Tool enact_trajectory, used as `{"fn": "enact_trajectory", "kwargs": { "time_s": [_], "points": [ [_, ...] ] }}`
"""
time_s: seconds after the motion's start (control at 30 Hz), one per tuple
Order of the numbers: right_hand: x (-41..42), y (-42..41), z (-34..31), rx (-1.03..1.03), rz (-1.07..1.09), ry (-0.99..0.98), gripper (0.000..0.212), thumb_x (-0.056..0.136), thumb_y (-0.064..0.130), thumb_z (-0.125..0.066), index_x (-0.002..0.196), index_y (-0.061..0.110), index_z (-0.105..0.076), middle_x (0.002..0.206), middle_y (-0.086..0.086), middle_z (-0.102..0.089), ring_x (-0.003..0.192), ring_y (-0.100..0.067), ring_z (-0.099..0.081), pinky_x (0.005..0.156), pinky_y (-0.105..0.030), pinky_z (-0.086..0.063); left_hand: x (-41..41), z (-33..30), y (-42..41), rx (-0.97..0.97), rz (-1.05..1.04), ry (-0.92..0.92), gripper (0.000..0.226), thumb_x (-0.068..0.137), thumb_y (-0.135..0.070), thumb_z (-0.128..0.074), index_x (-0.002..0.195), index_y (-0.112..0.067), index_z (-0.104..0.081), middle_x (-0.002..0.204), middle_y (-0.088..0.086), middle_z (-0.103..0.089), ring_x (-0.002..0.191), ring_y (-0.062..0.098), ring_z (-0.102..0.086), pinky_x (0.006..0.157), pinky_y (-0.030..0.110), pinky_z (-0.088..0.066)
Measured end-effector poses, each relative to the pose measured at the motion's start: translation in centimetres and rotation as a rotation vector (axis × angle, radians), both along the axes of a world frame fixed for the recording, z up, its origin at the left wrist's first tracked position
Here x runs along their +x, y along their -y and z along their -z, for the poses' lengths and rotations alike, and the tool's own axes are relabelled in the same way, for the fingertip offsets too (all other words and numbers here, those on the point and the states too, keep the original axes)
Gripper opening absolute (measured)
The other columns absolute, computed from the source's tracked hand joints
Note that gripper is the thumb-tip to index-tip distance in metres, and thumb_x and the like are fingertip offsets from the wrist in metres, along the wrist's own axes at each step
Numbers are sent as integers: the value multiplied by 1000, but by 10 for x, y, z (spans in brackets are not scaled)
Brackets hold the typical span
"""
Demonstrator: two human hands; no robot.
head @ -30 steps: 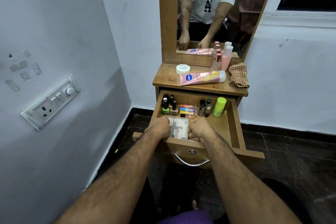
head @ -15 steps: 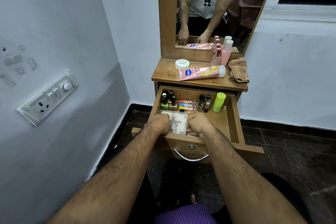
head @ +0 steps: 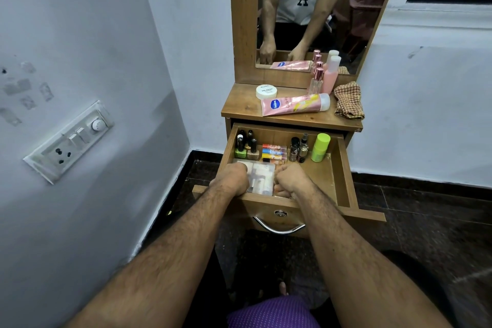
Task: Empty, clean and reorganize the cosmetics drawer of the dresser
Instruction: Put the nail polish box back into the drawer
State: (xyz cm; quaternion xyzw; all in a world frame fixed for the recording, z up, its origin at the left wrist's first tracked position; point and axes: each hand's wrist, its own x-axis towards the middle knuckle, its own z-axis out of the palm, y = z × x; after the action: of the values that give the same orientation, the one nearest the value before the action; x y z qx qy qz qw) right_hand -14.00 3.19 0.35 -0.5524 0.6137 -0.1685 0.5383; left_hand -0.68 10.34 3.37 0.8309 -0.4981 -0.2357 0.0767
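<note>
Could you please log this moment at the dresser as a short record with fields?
drawer: pulled open
left hand: grips left end of clear pouch at drawer front
right hand: grips pouch's right end
drawer back, left: nail polish bottles
drawer back, middle: coloured tubes
drawer back, right: two dark bottles, green bottle
dresser top: white jar, pink tube lying down, spray bottle, pink bottle, checked cloth
</note>
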Motion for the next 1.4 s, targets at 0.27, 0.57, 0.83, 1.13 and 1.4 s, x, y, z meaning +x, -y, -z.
{"fn": "enact_trajectory", "kwargs": {
  "time_s": [0.27, 0.57, 0.83, 1.13, 1.4],
  "points": [
    [-3, -1, -3, -213, 104, -19, 22, 82, 5, -55, 67, 18, -65, 80, -4, -71, 81, -23, -68, 67, -36, -56, 2, -1, -5, -222, -52, -83, 27, 95, -19, -59, 122, -23, -67, 122, 0, -65, 105, 16, -61, 86, 30, -54],
    [10, 34, -81, -701, -17, -57, 11, 91, 16, -63, 84, 23, -67, 84, 6, -69, 77, -12, -63, 69, -29, -52, 24, -38, 57, -642, -233, -368, 15, 94, -23, -63, 107, -20, -72, 105, -3, -72, 95, 16, -67, 88, 37, -56],
    [63, 157, -126, -820, 40, -172, 23, 93, 9, -56, 108, 18, -70, 111, 0, -69, 98, -15, -61, 88, -30, -52, 55, -72, 179, -670, -363, -584, 21, 96, -28, -60, 108, -14, -70, 113, 7, -69, 106, 22, -64, 87, 38, -58],
    [96, 219, -108, -565, -124, -457, 19, 92, 8, -54, 104, 3, -67, 105, -13, -66, 97, -29, -61, 61, -28, -43, 80, -55, 230, -478, -395, -574, 20, 85, -20, -66, 102, -11, -74, 103, 4, -73, 91, 22, -70, 81, 42, -61],
    [94, 202, -121, -622, 77, -73, 18, 76, -1, -59, 82, 2, -75, 83, -12, -72, 81, -26, -67, 68, -34, -54, 74, -65, 213, -700, -475, -671, 9, 89, -15, -66, 89, -18, -74, 107, 3, -71, 99, 21, -67, 84, 40, -59]
  ]
}}
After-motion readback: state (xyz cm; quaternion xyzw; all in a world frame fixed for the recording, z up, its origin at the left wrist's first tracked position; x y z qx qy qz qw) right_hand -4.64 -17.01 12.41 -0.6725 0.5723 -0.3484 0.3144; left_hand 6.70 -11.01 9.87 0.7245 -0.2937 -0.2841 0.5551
